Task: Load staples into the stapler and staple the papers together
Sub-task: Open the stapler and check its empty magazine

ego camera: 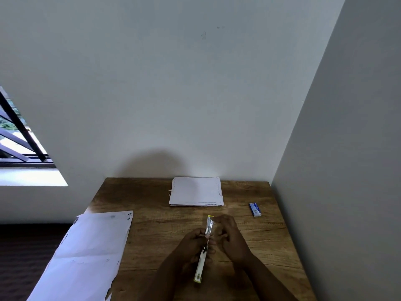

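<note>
Opened stapler (204,249) in hand; paper stack (196,191) beyond.

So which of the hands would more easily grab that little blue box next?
Probably the right hand. The blue staple box lies on the table's right side, nearer that hand, with bare wood between. The left hand grips the opened stapler, so it looks busy.
</note>
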Tool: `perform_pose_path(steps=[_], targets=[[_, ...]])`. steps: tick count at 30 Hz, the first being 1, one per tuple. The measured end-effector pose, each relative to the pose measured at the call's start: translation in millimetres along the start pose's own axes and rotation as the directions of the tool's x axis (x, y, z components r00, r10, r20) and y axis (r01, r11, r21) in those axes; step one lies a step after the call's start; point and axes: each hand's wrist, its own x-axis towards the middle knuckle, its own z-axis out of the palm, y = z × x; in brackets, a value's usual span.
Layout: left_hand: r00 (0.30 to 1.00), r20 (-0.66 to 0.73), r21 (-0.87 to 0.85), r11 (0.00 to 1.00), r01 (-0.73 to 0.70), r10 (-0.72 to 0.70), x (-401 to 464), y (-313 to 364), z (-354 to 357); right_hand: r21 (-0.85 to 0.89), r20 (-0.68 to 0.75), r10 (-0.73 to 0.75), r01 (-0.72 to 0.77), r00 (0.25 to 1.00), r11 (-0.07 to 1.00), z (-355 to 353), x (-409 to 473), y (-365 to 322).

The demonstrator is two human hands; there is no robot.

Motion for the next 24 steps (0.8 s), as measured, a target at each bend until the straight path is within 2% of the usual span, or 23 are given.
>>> perform_pose_path(steps=[2, 5, 7, 12, 16, 20, 24], targets=[[1.000, -0.004, 0.018, 1.000, 0.000, 0.000, -0.6, -3.2, -2.3, -0.028, 0.004, 0.007, -0.007, 1.000, 1.000, -2.7, 0.2, -0.8], [1.000, -0.008, -0.016, 1.000, -0.020, 0.020, -0.2, -2.7, -5.8, 0.003, -0.069, -0.026, 0.027, 0.997, 1.000, -4.6, 0.8, -5.3], [0.999, -0.002, -0.032, 0.999, -0.036, 0.036, 1.4, -0.3, -6.0, -0.041, -0.092, -0.045, 0.041, 0.995, 0.998, -2.0, -0.7, -5.1], [0.998, -0.020, -0.107, 0.992, -0.067, 0.065, 4.1, 1.1, -7.2, -0.202, 0.076, -0.055, 0.069, 0.996, 0.977, 0.6, -2.9, 2.6], [0.996, -0.015, -0.046, 0.995, -0.092, 0.091, 9.3, 3.3, -12.0, -0.155, 0.021, -0.044, 0.047, 0.999, 0.987, 2.4, 0.1, -1.5], [0.992, -0.001, 0.019, 0.992, -0.124, 0.124, 9.3, 1.5, -7.3, -0.106, -0.093, -0.072, 0.062, 0.993, 0.992, 7.0, 5.1, -11.7], [0.989, 0.019, 0.059, 0.988, -0.146, 0.145, 7.9, -0.1, -7.0, -0.241, 0.007, -0.098, 0.096, 0.995, 0.966, 3.7, 5.2, -9.5]])
